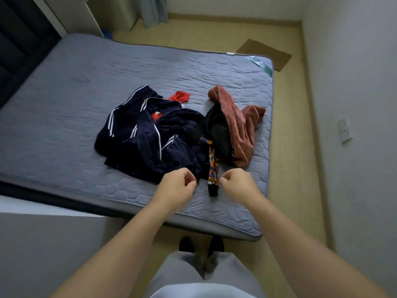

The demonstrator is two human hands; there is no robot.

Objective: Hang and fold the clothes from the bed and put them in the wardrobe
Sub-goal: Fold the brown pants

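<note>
- Head view, hidden parts: the red garment (179, 96) is mostly buried under the navy garment with white stripes (146, 138); only one corner and a small patch are seen.
- The black garment (217, 130) is half covered by the rust-pink velvet garment (238, 127), so its shape cannot be made out.
- What kind of item the narrow patterned strip (212, 168) is cannot be told; its upper end is lost in the black cloth, and its dark lower tip lies on the cover between the two hands.
- The dark block at the upper left is cut off by the frame edge, and a wardrobe cannot be identified with certainty.
- The inner sides of the fingers are turned away, so the palms are not shown.
- Hands: the left hand (177, 183) is held over the near edge of the navy garment, fingers curled into a loose fist, thumb against the forefinger; nothing is seen in it.
- The right hand (236, 182) is curled likewise just right of the strip's tip, with nothing seen in it; contact with the cloth cannot be confirmed.
- Clothes: all are heaped together on the near right part of the bed (64, 130), on its grey quilted cover.
- A brown mat (264, 53) lies on the floor beyond the bed's far corner.
</note>
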